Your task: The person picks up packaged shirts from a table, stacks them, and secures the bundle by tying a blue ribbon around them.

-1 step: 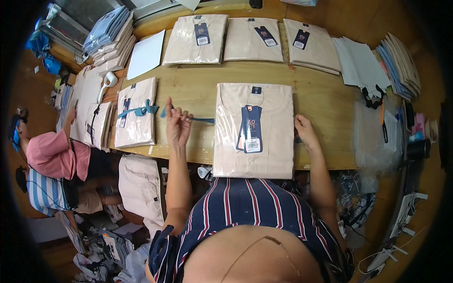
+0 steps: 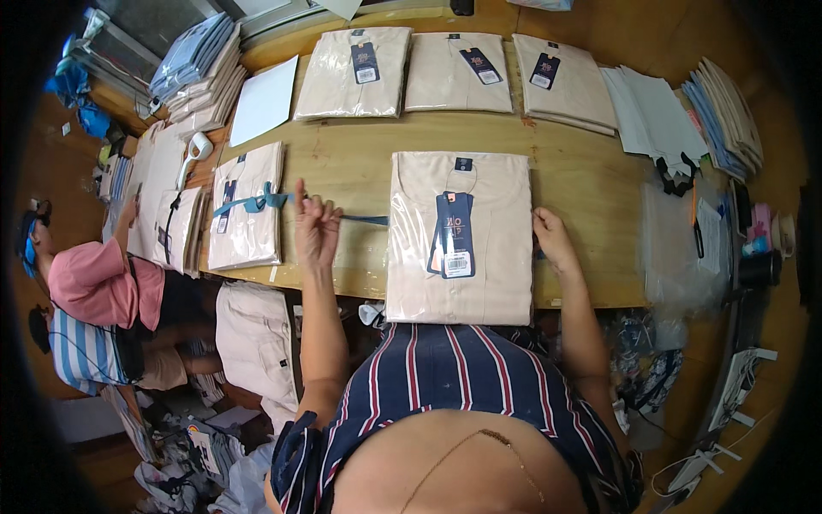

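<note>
A stack of beige folded garments in clear plastic (image 2: pixel 460 283) lies at the table's near edge, a navy tag on its top. From under its left side runs a blue cloth strip (image 2: pixel 366 219), whose other end reaches my left hand (image 2: pixel 318 231). That hand is closed on the strip, index finger raised. Against the stack's right edge rests my right hand (image 2: pixel 554 237), fingers curled. A bit of blue shows below those fingers, but what they hold is mostly hidden. To the left lies another beige bundle (image 2: pixel 248 236), tied round with a knotted blue strip (image 2: pixel 264 202).
Bagged beige garments (image 2: pixel 355 77) line the table's far side. White sheets (image 2: pixel 646 116) and clear plastic bags (image 2: pixel 681 231) lie at the right. A white handheld device (image 2: pixel 197 150) sits at the left, where a person in a pink shirt (image 2: pixel 111 283) works.
My left hand has shifted slightly left, and the blue tip that showed beside its fingers is now hidden. The stack and my right hand have barely moved.
</note>
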### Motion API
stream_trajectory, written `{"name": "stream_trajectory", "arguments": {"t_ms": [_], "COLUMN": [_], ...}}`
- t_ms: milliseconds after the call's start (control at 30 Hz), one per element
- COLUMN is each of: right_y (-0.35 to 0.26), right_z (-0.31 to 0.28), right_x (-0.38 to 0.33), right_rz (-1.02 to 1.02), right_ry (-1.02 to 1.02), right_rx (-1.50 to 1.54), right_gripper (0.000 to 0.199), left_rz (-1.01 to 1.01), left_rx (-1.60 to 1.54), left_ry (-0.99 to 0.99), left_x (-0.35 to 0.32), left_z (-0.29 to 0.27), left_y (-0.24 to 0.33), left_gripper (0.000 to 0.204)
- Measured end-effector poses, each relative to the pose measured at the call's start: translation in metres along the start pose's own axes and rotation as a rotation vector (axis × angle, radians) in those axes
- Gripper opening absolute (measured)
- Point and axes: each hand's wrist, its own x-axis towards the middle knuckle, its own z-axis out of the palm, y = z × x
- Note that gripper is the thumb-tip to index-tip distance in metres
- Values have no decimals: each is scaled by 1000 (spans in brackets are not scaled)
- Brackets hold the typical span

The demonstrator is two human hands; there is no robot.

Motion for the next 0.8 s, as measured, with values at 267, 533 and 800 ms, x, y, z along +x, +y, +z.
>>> {"name": "stream_trajectory", "arguments": {"t_ms": [267, 533, 800], "right_y": [-5, -14, -47], "right_z": [39, 68, -9], "right_x": [-14, -31, -45], "right_rz": [19, -69, 196], "right_ry": [-81, 94, -321], "right_rx": [78, -62, -152], "right_gripper": [13, 16, 20], "left_rz": [205, -380, 3], "left_rx": [370, 1122, 1638], "left_ry": [-355, -691, -915], "left_x": [-21, -36, -46], "left_z": [112, 147, 117], "left_y": [54, -116, -138], "left_gripper": [8, 16, 23]}}
